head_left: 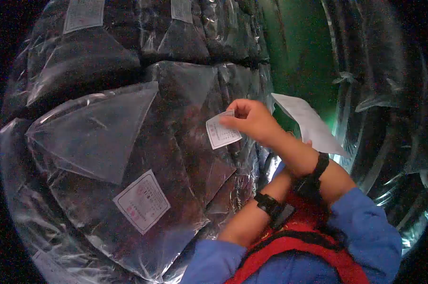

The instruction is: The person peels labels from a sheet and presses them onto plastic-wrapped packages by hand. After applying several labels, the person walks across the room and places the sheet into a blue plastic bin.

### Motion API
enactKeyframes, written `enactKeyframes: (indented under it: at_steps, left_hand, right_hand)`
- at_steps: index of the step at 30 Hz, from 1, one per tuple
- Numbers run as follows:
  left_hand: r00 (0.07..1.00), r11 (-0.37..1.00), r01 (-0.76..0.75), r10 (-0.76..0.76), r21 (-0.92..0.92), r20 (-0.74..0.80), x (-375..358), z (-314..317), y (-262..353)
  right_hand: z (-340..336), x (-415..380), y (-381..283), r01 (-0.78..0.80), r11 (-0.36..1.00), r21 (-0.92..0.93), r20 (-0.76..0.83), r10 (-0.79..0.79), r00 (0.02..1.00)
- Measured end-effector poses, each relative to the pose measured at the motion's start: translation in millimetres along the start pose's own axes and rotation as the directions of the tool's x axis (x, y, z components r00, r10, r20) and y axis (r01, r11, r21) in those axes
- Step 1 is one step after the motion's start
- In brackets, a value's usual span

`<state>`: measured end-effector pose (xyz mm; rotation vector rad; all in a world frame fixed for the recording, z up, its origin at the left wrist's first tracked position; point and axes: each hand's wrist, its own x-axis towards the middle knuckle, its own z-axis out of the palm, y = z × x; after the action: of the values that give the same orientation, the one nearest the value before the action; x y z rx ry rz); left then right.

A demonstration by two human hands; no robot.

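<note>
My right hand (253, 119) pinches a small white printed label (222, 135) between thumb and fingers, just in front of a dark bundle (180, 156) wrapped in clear plastic. My forearms cross, the right one over the left. Most of my left hand (309, 142) is hidden behind the right forearm; a fingertip shows at the edge of a white paper sheet or stack (306, 116), which it holds out on the right. Another printed label (143, 201) lies tilted on the face of the wrapped bundle, below and left of my right hand.
More plastic-wrapped dark bundles (81, 57) are stacked behind, some bearing white labels (84, 14). To the right stand further wrapped bundles (379, 94), across a narrow gap with a green surface (297, 57). The light is dim.
</note>
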<state>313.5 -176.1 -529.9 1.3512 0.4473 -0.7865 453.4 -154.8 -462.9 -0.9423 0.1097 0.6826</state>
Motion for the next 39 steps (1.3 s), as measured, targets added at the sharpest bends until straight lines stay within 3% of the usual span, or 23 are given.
enactKeyframes:
  at_steps: [2,4,5,7,8,10,11,13,14,15,18,21,24,25,27,30,31,33,34,35,36,38,39]
  left_hand:
    - [0.998,0.999,-0.039,0.041,0.031,-0.052,0.2,0.7,-0.3]
    - [0.986,0.953,-0.129,0.153,0.273,-0.069,6.5,-3.8,-6.3]
    - [0.972,0.85,-0.17,0.229,0.498,-0.06,14.0,-11.5,-17.7]
    - [0.947,0.745,-0.237,0.32,0.624,-0.021,24.7,-26.8,-57.0]
    - [0.941,0.792,-0.277,0.339,0.545,-0.014,29.7,-32.6,-87.9]
    - [0.977,0.89,-0.169,0.206,0.423,-0.044,31.0,-35.3,-94.4]
    - [0.996,0.925,-0.017,0.048,0.38,-0.072,30.7,-37.9,-97.5]
    - [0.997,0.964,0.059,-0.047,0.259,-0.053,26.0,-37.4,-89.0]
    - [1.0,0.983,-0.02,0.024,0.181,-0.019,21.3,-35.1,-85.4]
    - [0.999,0.971,-0.05,0.054,0.233,-0.009,18.6,-34.9,-77.9]
    - [0.997,0.871,-0.068,0.079,0.486,-0.002,20.0,-38.8,-63.9]
    - [0.998,0.914,-0.055,0.065,0.402,-0.013,17.8,-36.3,-71.3]
    - [0.981,0.872,0.149,-0.072,0.466,-0.179,-10.7,-16.5,-2.6]
    - [0.97,0.868,0.194,-0.1,0.457,-0.222,-14.7,-14.7,6.5]
    - [0.977,0.954,0.131,-0.077,0.271,-0.2,0.9,-32.4,-49.0]
    - [0.984,0.997,0.066,-0.07,-0.029,-0.163,20.2,-42.4,-95.5]
    - [0.986,0.99,0.077,-0.093,-0.116,-0.141,22.1,-39.1,-88.2]
    - [0.974,0.952,0.203,-0.22,-0.23,-0.05,11.8,-31.7,0.6]
    - [0.976,0.95,0.186,-0.207,-0.252,-0.061,8.4,-32.1,18.7]
    - [0.977,0.945,0.177,-0.203,-0.274,-0.068,-0.1,-31.8,32.4]
    - [0.976,0.937,0.175,-0.206,-0.302,-0.074,-5.4,-31.0,44.7]
    - [0.977,0.92,0.147,-0.193,-0.363,-0.094,-6.1,-31.6,66.3]
    - [0.977,0.911,0.126,-0.184,-0.394,-0.112,-4.0,-33.0,72.7]
  right_hand:
    - [3.0,1.9,1.6,-0.019,1.0,0.023,0.012,0.019,1.0]
    - [6.0,4.3,3.5,-0.024,0.999,0.046,0.023,0.023,0.999]
    - [7.4,5.4,4.7,-0.022,0.998,0.06,0.028,0.02,0.999]
    - [11.1,7.4,7.3,0.0,0.998,0.062,0.023,-0.001,1.0]
    - [12.8,9.8,10.8,0.014,0.999,0.047,0.015,-0.014,1.0]
    - [16.5,14.4,17.6,0.047,0.999,-0.011,-0.006,-0.047,0.999]
    - [18.4,16.6,21.1,0.066,0.996,-0.056,-0.016,-0.067,0.998]
    - [21.0,15.3,12.0,0.083,0.972,-0.218,-0.082,-0.103,0.991]
    - [20.1,11.9,4.7,0.075,0.94,-0.334,-0.134,-0.126,0.983]
    - [20.3,9.7,-1.6,0.058,0.895,-0.443,-0.183,-0.154,0.971]
    - [6.5,5.1,-2.6,0.066,0.9,-0.431,-0.202,-0.167,0.965]
    - [16.2,5.4,-8.6,0.09,0.994,-0.061,0.263,-0.071,0.962]
    - [32.5,29.1,-23.3,-0.319,0.911,0.259,0.404,0.198,0.893]
    - [30.9,29.3,-21.6,-0.309,0.893,0.327,0.415,0.159,0.896]
    - [24.6,28.7,-14.5,-0.284,0.846,0.451,0.423,0.077,0.903]
    - [8.5,-1.2,12.2,-0.326,0.844,0.426,0.517,0.069,0.853]
    - [14.4,-8.6,21.7,-0.169,0.941,0.294,0.462,0.015,0.887]
    - [23.6,-15.5,31.7,0.147,0.989,-0.033,0.375,-0.124,0.919]
    - [15.8,-29.8,0.9,0.072,0.982,-0.174,0.393,0.002,0.919]
    - [7.2,-47.0,-7.6,0.301,0.889,-0.345,0.259,-0.218,0.941]
    - [-7.8,-62.5,-10.5,0.452,0.716,-0.532,0.162,-0.438,0.884]
    - [-62.3,-94.8,-11.8,0.38,0.672,-0.635,0.023,-0.475,0.88]
    - [-87.1,-110.5,-14.7,0.366,0.544,-0.755,0.015,-0.545,0.839]
